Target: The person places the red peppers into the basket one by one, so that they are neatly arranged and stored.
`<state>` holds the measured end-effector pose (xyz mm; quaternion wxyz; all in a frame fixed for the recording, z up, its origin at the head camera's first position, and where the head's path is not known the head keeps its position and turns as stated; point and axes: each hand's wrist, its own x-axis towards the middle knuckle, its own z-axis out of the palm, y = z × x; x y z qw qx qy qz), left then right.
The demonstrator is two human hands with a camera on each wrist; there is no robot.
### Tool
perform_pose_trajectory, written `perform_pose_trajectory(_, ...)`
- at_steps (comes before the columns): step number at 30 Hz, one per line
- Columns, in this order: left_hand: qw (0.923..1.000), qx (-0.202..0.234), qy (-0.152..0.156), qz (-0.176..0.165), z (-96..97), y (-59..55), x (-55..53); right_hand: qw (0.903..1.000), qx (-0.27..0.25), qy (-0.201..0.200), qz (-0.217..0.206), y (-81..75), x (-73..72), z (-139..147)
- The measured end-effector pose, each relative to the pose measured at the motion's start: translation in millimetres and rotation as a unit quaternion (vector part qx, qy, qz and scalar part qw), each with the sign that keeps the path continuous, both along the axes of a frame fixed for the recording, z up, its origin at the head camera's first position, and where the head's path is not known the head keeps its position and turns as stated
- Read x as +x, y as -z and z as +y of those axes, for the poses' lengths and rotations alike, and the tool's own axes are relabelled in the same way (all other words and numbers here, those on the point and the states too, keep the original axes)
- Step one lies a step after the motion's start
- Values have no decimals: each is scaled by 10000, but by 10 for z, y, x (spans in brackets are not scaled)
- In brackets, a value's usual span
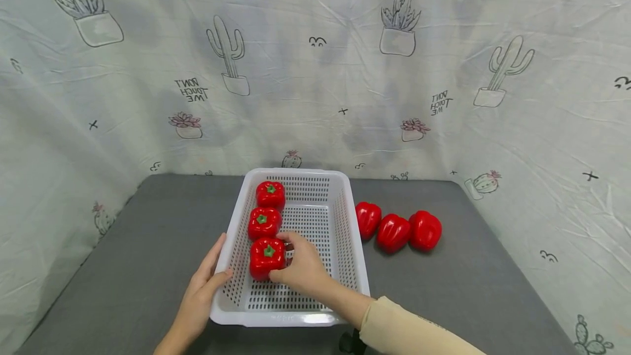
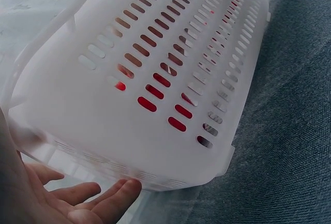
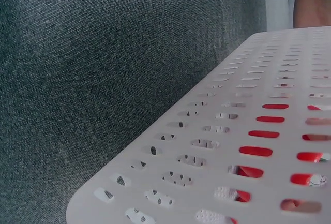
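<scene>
In the head view my right hand (image 1: 305,267) reaches into a white perforated plastic basket (image 1: 291,319). Its thumb and fingers hold the nearest red bell pepper (image 1: 266,261), which stands with its green stem up. Behind it, in a row along the basket's left side, are a middle bell pepper (image 1: 263,223) and a far one (image 1: 270,194). My left hand (image 1: 199,289) holds the basket's left rim, thumb over the edge and fingers outside. The left wrist view shows the left fingers (image 2: 116,198) close against the basket's outer wall (image 2: 83,115). The right hand's grip is hidden in the right wrist view.
Three more red bell peppers (image 1: 394,233) lie on the grey tabletop (image 1: 468,284) just right of the basket. A pale cloth (image 1: 315,81) printed with cacti encloses the table at the back and sides. A small black object (image 1: 351,342) shows below the basket's front edge.
</scene>
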<state>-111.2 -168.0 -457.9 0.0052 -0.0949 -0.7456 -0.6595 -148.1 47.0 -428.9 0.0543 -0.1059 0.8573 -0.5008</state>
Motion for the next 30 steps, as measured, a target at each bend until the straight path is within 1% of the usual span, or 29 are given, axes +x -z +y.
perform_pose_trajectory(5,10000,-15,18,20,5,-6,7,9997,130,170,-113,-17,-7,-17)
perform_pose_trajectory(7,10000,-14,28,48,6,-8,7,9997,105,194,-137,-20,-14,-22)
perform_pose_trajectory(13,10000,-90,5,21,1,-1,2,9997,49,171,-141,-16,-19,-25)
perform_pose_trajectory(20,9998,-110,49,187,-7,14,1,9997,-20,172,-183,-14,-27,-24)
perform_pose_trajectory(26,9998,-95,30,178,-1,1,18,9994,-191,196,-199,-7,-28,-16)
perform_pose_trajectory(30,9998,-77,31,156,1,-4,17,9994,-208,207,-190,-3,-24,-15)
